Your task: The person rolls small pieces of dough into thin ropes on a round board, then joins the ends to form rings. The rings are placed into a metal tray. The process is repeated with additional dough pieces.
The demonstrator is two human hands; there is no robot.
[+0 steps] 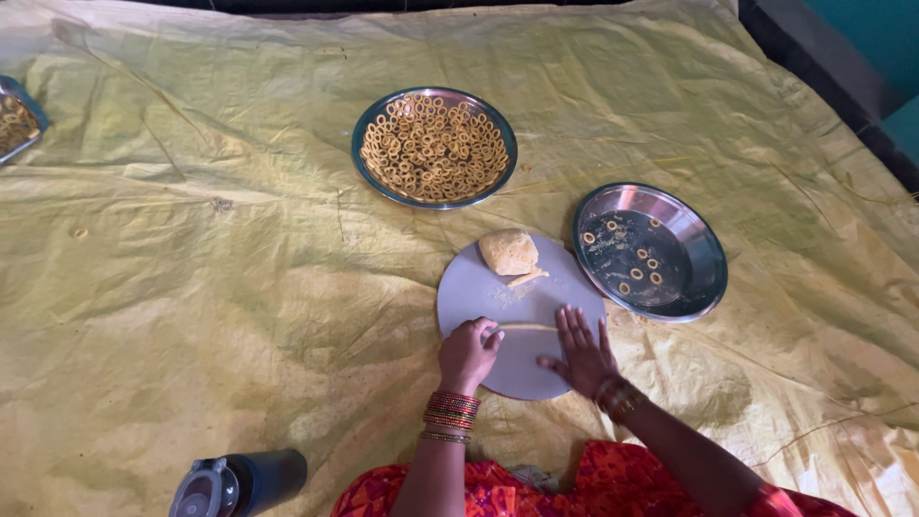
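A: Starting at the far left, what's there?

B: A metal dish [17, 120] of small rings, cut off by the edge, well away from either hand. Lower down stands a dark flask [239, 483] with a grey lid, left of the left arm.

A: And the left hand [468, 354]?

B: It's curled on the round grey board [498, 297], fingers bent and pinching the left end of a thin dough rope [526, 327] (the rope lies flat across the board).

A: The right hand [582, 356]?

B: Flat and open, fingers spread, palm pressing down on the rope's right end. It grips nothing.

A: What lies beyond the hands?

B: Just past the fingertips, on the far part of the board, sits a lump of dough [508, 252] with a small torn-off strip beside it. Farther still is a full plate of rings [435, 146]. To the right of the right hand, touching the board's edge, is a steel plate [691, 251] with only a few rings.

A: And underneath?

B: A wrinkled yellow sheet [191, 287].
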